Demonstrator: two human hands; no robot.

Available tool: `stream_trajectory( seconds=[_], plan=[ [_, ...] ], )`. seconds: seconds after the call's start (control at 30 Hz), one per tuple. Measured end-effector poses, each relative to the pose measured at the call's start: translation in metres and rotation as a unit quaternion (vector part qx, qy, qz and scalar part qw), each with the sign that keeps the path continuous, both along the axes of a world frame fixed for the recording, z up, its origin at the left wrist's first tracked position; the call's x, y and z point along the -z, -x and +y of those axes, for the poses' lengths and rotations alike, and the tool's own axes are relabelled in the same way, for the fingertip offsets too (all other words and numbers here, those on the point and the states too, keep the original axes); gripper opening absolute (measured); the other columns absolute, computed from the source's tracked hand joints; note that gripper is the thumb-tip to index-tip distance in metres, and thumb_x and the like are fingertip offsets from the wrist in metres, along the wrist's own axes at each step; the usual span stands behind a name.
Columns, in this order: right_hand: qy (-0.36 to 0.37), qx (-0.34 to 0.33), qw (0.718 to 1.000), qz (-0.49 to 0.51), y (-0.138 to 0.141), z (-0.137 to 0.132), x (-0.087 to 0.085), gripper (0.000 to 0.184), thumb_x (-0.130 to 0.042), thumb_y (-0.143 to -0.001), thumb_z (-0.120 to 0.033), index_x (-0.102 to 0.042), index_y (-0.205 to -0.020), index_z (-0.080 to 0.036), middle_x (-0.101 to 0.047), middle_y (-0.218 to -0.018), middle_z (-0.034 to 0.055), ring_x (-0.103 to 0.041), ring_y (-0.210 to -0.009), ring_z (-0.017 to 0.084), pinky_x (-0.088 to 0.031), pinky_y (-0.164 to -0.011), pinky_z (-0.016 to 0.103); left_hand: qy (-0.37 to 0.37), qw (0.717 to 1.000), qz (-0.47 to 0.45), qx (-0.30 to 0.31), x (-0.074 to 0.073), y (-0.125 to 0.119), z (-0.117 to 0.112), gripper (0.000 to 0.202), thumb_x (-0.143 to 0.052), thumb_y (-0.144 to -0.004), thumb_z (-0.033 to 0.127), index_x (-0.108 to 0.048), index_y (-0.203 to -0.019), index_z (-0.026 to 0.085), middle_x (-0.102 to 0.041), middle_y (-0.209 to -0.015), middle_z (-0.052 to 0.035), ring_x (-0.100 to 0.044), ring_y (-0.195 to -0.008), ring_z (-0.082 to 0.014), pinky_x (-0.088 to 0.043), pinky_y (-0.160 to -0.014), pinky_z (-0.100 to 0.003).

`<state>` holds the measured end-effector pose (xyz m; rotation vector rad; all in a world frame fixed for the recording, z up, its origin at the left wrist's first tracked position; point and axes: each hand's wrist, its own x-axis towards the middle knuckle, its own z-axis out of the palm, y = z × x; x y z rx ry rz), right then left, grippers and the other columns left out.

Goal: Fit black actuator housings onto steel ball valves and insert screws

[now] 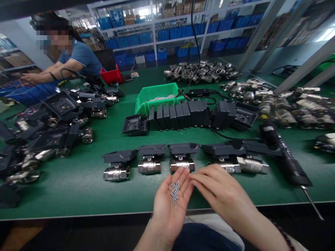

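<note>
My left hand [170,202] lies palm up over the table's near edge and cups several small silver screws [174,190]. My right hand [218,190] reaches in from the right, its fingertips touching the left hand's fingers beside the screws. Just beyond both hands stands a row of metal valves with black covers on top [149,158]. An electric screwdriver [285,158] lies on the green mat to the right of my right hand.
A green bin of screws [154,96] sits mid-table behind a row of black covers [180,115]. Piles of valve bodies [201,71] fill the back and right; assembled units [52,125] crowd the left. Another person [75,59] works at far left near a red bin [111,75].
</note>
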<state>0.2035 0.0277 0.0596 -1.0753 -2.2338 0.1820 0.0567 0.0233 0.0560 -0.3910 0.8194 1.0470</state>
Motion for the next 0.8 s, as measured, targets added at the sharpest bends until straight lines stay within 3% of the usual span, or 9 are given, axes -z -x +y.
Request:
stream_trajectory(
  seconds=[0.13,0.33,0.4,0.57,0.8],
  plan=[
    [0.051,-0.012,0.999,-0.007,0.028,-0.009,0.011,0.034,-0.029,-0.099,-0.018,-0.061,-0.089,-0.012,-0.054,-0.080,0.0087,-0.046,-0.069,0.020,-0.040,-0.059,0.034,-0.025,1.000,-0.008,0.015,0.000,-0.003,-0.002,0.038,-0.027,-0.096,0.020,-0.059,-0.105,0.002,-0.069,-0.095,-0.0148,-0.068,-0.079,-0.0153,-0.055,-0.071,-0.022],
    [0.117,-0.014,0.990,0.079,0.026,-0.009,0.022,0.025,-0.036,-0.097,-0.017,-0.058,-0.085,-0.015,-0.056,-0.082,0.0057,-0.049,-0.075,0.020,-0.044,-0.066,0.033,-0.030,0.999,-0.002,0.027,0.007,-0.003,-0.003,0.036,-0.028,-0.096,0.018,-0.059,-0.106,0.002,-0.070,-0.091,-0.0133,-0.068,-0.076,-0.0134,-0.054,-0.069,-0.019],
    [0.092,0.019,0.989,0.118,0.021,-0.005,0.023,0.019,-0.040,-0.098,-0.020,-0.056,-0.086,-0.016,-0.057,-0.082,0.0038,-0.051,-0.076,0.018,-0.044,-0.067,0.030,-0.025,0.999,0.006,0.020,0.010,-0.003,-0.002,0.035,-0.030,-0.095,0.018,-0.058,-0.108,0.001,-0.069,-0.096,-0.0156,-0.068,-0.082,-0.0165,-0.055,-0.074,-0.023],
    [-0.089,0.170,0.977,0.097,0.015,0.019,0.029,0.009,-0.048,-0.095,-0.017,-0.056,-0.093,-0.013,-0.058,-0.084,0.0055,-0.052,-0.078,0.019,-0.041,-0.073,0.032,-0.007,0.999,0.032,0.017,0.016,0.001,0.000,0.031,-0.035,-0.094,0.018,-0.055,-0.112,0.001,-0.067,-0.103,-0.0165,-0.066,-0.093,-0.0245,-0.056,-0.078,-0.032],
    [-0.110,0.169,0.978,0.054,0.022,0.034,0.043,0.008,-0.051,-0.093,-0.011,-0.057,-0.089,-0.010,-0.056,-0.079,0.0067,-0.049,-0.072,0.020,-0.040,-0.068,0.033,0.019,0.999,0.035,0.008,0.020,0.003,0.000,0.028,-0.038,-0.093,0.016,-0.055,-0.109,0.002,-0.068,-0.097,-0.0164,-0.068,-0.088,-0.0243,-0.058,-0.073,-0.031]
  ],
)
